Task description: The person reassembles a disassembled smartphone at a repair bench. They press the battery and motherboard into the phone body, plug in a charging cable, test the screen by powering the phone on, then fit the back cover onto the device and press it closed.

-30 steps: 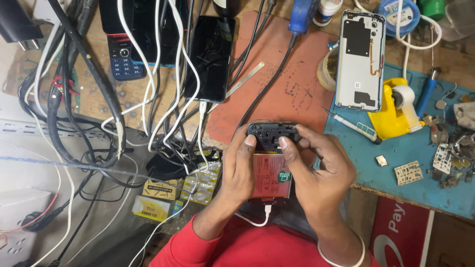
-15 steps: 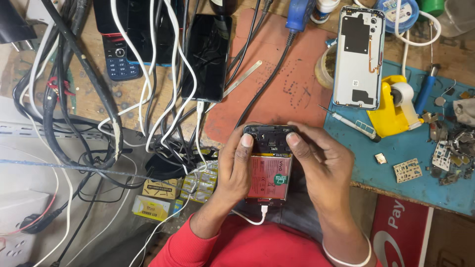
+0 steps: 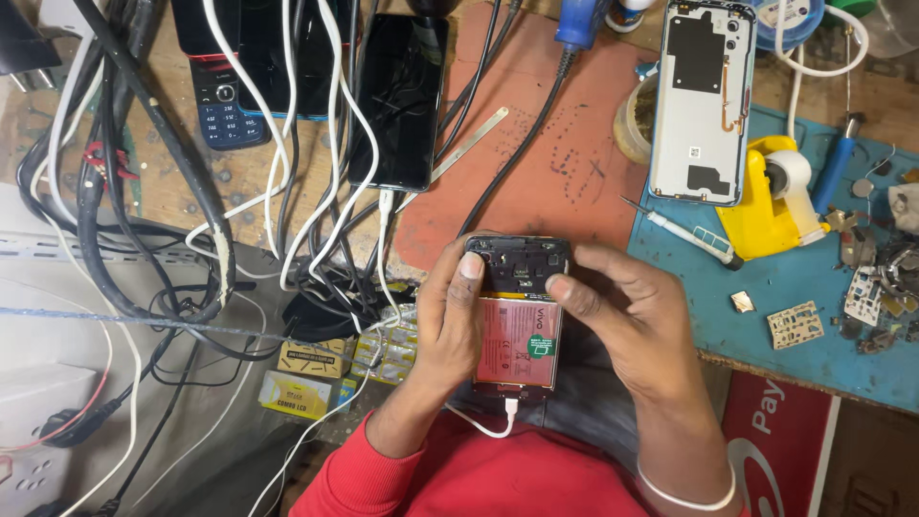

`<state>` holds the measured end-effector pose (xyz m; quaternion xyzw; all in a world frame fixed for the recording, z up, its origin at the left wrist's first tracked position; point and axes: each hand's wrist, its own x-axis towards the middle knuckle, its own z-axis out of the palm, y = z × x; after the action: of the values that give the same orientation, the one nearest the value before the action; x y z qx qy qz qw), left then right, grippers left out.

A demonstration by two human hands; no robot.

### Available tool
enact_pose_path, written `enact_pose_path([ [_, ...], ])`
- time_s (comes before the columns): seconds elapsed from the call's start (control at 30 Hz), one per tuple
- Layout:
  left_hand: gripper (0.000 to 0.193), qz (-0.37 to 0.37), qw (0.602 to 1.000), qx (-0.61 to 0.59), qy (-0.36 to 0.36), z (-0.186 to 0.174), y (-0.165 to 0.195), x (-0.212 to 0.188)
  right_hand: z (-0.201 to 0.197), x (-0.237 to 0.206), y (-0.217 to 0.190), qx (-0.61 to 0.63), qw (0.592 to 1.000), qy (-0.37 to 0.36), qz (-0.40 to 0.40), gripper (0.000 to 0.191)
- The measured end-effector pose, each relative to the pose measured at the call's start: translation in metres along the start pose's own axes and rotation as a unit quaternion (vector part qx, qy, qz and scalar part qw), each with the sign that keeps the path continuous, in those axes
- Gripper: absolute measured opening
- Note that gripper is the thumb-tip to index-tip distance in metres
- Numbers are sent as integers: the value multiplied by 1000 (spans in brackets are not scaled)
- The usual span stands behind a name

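Opened phone (image 3: 518, 321): back cover off, red battery and dark upper board exposed, held near the middle of the scene over the person's lap, at the near edge of the workbench.
Far left: thick black and white cables (image 3: 206, 191) tangle across the bench; a keypad phone (image 3: 226, 107) lies beneath them.
Left of centre: a black smartphone (image 3: 398, 101) lies face up on the far side, a white cable plugged into its near end.
Left hand (image 3: 450, 330): fingers wrapped around the opened phone's left edge, thumb pressed on the top of the dark board.
White charging cable (image 3: 483, 421): plugged into the opened phone's near end.
Right hand (image 3: 637, 321): fingers gripping the opened phone's right edge, thumb resting on the board's upper right.
Right: a detached phone back cover (image 3: 704, 101) lies inner side up, far from the hands.
Far right: a yellow tape dispenser (image 3: 771, 201) stands on the blue mat (image 3: 814, 364) among small loose parts.
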<state>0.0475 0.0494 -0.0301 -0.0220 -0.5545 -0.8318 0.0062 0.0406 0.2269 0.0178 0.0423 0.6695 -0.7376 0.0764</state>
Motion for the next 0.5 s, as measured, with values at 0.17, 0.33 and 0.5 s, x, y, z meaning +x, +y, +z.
enact_pose_path([
  [0.17, 42, 10, 996, 88, -13, -3, 5, -1, -4, -2, 1, -55, 998, 19, -14, 25],
  [0.33, 49, -67, 991, -24, -113, -14, 11, 1, -7, -2, 0, -23, 999, 22, 23, 26],
  [0.5, 46, -76, 989, -16, -127, -18, 9, -2, -9, -1, 0, -3, 999, -24, 22, 27],
])
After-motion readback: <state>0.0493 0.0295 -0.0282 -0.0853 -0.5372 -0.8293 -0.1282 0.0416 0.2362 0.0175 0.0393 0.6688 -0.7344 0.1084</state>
